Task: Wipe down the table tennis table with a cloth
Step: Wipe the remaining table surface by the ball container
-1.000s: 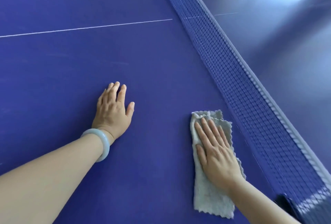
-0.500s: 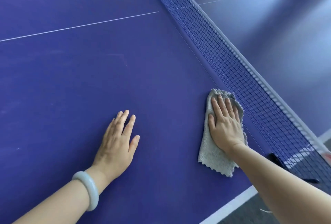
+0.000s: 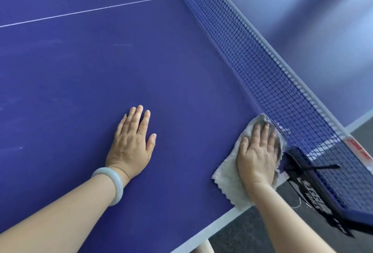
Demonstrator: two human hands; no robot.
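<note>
my right hand (image 3: 256, 157), flat, presses the grey scalloped cloth (image 3: 228, 182); the blue mesh net (image 3: 262, 66) touches it at two o'clock.

1. You stood in what looked like a games room or sports hall, leaning over a blue table tennis table (image 3: 80, 75) that filled nearly the whole view.
2. A thin white centre line (image 3: 84, 11) ran across the playing surface, and a broad white edge stripe (image 3: 212, 226) marked the side nearest you.
3. A dark blue net (image 3: 262, 60) with a pale top band stretched across the table, fixed at the near side by a black clamp (image 3: 296, 158) bearing white lettering too blurred to read.
4. Beyond the net, the far half (image 3: 302, 20) shone with soft reflected light.
5. Below the table's edge lay a dark grey, scuffed floor (image 3: 252, 238).
</note>
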